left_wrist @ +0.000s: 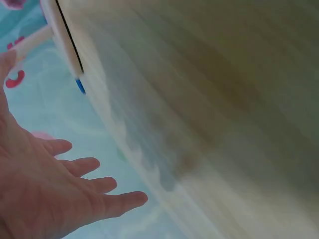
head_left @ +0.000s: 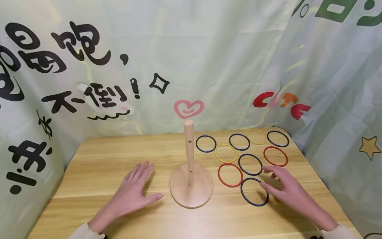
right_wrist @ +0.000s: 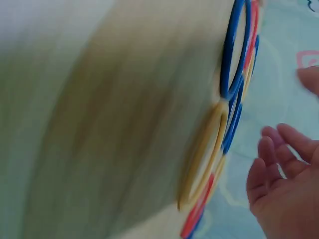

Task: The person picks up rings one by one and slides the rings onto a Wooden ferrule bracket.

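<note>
The table [head_left: 98, 159] fills the lower half of the head view, and the peg [head_left: 189, 151] stands on its round base in the middle. No ring is on the peg yet (all are still left to go on). The rings [head_left: 250, 164] lie flat to the right of the peg, blue, yellow and red. The left hand [head_left: 133, 192] lies flat with fingers spread, lower left of the peg, holding nothing. The right hand [head_left: 286, 191] has loose, open fingers over a yellow ring [head_left: 264, 177], lower right. The right wrist view shows that yellow ring [right_wrist: 204, 152] whole, though blurred; the head view hides most of it.
</note>
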A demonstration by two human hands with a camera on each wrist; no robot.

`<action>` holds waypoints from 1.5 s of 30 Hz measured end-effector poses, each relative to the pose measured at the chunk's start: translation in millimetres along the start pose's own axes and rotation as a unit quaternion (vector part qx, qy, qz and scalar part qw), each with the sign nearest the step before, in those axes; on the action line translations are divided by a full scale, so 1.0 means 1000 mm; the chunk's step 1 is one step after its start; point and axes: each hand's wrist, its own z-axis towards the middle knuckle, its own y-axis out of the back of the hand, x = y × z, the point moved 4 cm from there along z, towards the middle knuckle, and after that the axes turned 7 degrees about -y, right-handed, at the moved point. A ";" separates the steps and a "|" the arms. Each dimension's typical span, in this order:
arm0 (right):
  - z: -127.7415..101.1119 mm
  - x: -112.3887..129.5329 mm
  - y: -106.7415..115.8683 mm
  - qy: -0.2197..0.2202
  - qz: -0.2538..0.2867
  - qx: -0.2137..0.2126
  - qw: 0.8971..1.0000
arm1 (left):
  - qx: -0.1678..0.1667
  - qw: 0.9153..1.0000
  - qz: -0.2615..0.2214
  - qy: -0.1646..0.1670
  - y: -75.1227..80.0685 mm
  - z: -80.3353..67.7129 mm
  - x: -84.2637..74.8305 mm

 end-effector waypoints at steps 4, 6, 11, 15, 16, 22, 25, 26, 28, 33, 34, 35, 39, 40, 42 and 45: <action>0.001 0.000 -0.007 -0.027 0.034 0.008 0.999 | 0.014 1.000 -0.022 -0.002 -0.009 0.008 -0.013; 0.002 -0.001 -0.010 -0.050 0.047 0.020 0.997 | 0.021 1.000 -0.020 -0.004 -0.015 0.012 -0.019; 0.004 -0.004 -0.018 -0.099 0.038 0.045 0.993 | 0.030 0.999 -0.010 -0.019 -0.025 0.021 -0.029; 0.005 -0.007 -0.023 -0.116 0.016 0.052 0.992 | 0.044 0.999 -0.003 -0.033 -0.031 0.026 -0.034; 0.006 -0.007 -0.024 -0.117 0.010 0.053 0.992 | 0.047 0.998 0.001 -0.034 -0.031 0.026 -0.035; 0.009 -0.006 -0.028 -0.124 -0.036 0.069 0.989 | 0.084 0.995 0.021 -0.041 -0.036 0.028 -0.035; 0.011 -0.004 -0.030 -0.122 -0.056 0.083 0.988 | 0.096 0.994 0.028 -0.046 -0.038 0.029 -0.034; 0.011 -0.003 -0.031 -0.121 -0.062 0.087 0.987 | 0.097 0.994 0.031 -0.048 -0.039 0.030 -0.033; 0.012 -0.001 -0.031 -0.118 -0.070 0.092 0.986 | 0.096 0.993 0.034 -0.053 -0.039 0.032 -0.033; 0.006 0.007 -0.030 -0.117 -0.067 0.093 0.986 | 0.100 0.992 0.043 -0.062 -0.037 0.035 -0.032; 0.004 0.009 -0.029 -0.115 -0.062 0.091 0.987 | 0.101 0.992 0.046 -0.062 -0.037 0.035 -0.033; 0.003 0.011 -0.028 -0.116 -0.055 0.090 0.988 | 0.102 0.992 0.048 -0.063 -0.037 0.035 -0.032; -0.003 0.020 -0.025 -0.117 -0.012 0.084 0.989 | 0.097 0.992 0.050 -0.066 -0.036 0.037 -0.032; -0.004 0.022 -0.025 -0.114 0.001 0.077 0.991 | 0.095 0.992 0.048 -0.065 -0.036 0.038 -0.031; -0.005 0.027 -0.024 -0.110 0.030 0.061 0.992 | 0.093 0.993 0.043 -0.065 -0.035 0.039 -0.030; -0.007 0.037 -0.021 -0.101 0.077 0.039 0.991 | 0.093 0.993 0.040 -0.065 -0.035 0.041 -0.029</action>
